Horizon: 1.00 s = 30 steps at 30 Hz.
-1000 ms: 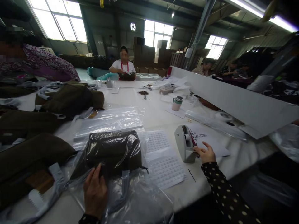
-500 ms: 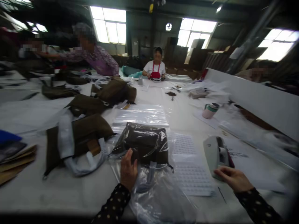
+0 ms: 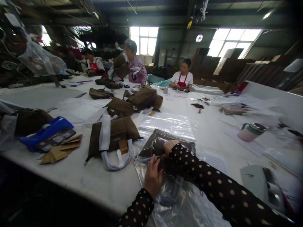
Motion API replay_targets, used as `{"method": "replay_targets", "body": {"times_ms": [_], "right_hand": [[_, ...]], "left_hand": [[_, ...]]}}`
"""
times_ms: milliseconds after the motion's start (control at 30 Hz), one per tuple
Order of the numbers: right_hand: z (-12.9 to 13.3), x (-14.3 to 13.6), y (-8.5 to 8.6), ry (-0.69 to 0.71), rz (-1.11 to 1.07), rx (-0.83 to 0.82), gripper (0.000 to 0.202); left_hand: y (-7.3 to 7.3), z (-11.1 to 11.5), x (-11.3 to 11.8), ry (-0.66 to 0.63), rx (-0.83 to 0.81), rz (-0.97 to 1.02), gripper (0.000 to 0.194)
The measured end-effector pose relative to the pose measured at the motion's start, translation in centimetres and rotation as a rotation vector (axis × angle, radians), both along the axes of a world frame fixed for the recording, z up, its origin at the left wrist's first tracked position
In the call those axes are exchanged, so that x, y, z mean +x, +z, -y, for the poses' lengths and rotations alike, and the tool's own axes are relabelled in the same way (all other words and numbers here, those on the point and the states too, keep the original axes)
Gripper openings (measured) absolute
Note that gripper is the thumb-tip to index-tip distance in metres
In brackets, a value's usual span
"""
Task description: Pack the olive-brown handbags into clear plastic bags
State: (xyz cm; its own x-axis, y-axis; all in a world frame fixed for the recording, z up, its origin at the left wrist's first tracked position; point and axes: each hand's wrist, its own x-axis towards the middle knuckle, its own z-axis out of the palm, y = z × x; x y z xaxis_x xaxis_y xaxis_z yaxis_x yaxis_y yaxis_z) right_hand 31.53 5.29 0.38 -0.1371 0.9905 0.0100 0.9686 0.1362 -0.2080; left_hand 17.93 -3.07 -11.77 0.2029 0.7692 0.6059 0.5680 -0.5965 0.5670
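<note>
A dark olive bag [image 3: 151,147] lies in front of me inside a clear plastic bag [image 3: 175,209], whose loose end spreads toward the table's near edge. My left hand [image 3: 153,178] rests on the plastic at the bag's lower left, fingers stretched out. Just above it, my right hand [image 3: 170,147] reaches across and bends down onto the wrapped bag. Its fingers are closed and partly hidden; whatever they hold does not show. At the right stands a pale tape dispenser [image 3: 261,186], away from both hands. Clear plastic bags [image 3: 165,123] lie flat behind the wrapped one.
An olive handbag [image 3: 115,132] with wrapped handles sits at left, with more bags behind. Further left are a blue tool-like object [image 3: 47,130] and brown card pieces [image 3: 62,148]. A pink cup [image 3: 251,131] stands at right. Co-workers [image 3: 182,77] are across the table.
My right hand has left the tape dispenser and crossed left onto the wrapped bag. The left hand stays on the plastic. The view has turned left.
</note>
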Motion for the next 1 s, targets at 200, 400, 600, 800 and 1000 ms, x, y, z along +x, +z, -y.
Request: {"method": "replay_targets", "body": {"times_ms": [200,400,600,800,1000], "right_hand": [[7.4,11.0,1.7,-0.02,0.15,0.108,0.024],[23.2,13.6,-5.4,0.285,0.09,0.314,0.038],[22.8,12.0,-7.7,0.247,-0.294,0.298,0.023],[21.5,10.4,-7.3,-0.126,-0.601,0.237,0.034],[22.8,6.9,-10.4,-0.269,-0.611,0.724,0.032]], "left_hand": [[1.3,-0.5,-0.6,-0.071,0.065,-0.141,0.033],[3.0,2.9,-5.3,-0.342,-0.021,-0.032,0.033],[2.0,9.7,-8.1,-0.612,-0.129,-0.295,0.061],[1.2,11.0,-7.8,-0.442,-0.201,-0.192,0.023],[2.0,9.9,-8.4,-0.265,-0.427,0.181,0.022]]}}
